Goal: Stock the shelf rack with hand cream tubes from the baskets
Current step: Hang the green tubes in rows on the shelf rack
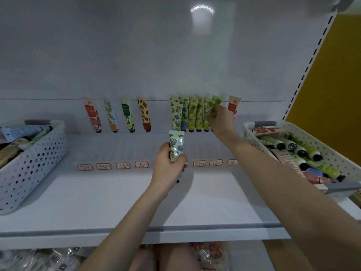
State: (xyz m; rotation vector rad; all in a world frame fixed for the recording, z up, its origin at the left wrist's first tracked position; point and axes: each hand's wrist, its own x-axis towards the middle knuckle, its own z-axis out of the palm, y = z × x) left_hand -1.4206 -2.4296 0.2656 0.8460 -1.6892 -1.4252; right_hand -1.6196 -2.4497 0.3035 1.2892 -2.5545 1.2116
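Head cam, wide-angle, faces fwd/down at shelf (97, 192), close range.

Left basket (35, 165) cut by frame edge, right basket (328, 149) likewise, writing on labels (123, 165) too small to read, one label behind left hand (168, 169)

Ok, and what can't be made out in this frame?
Head view only.
Shelf labels: writing too small and blurred; one is mostly hidden behind the left hand holding the blue-flowered tube.
Right hand: its back hides whether the fingers grip or merely touch the green tube.
Left basket: cut off by the frame's left edge.
Packets under the shelf: blurred, partly behind the forearms.
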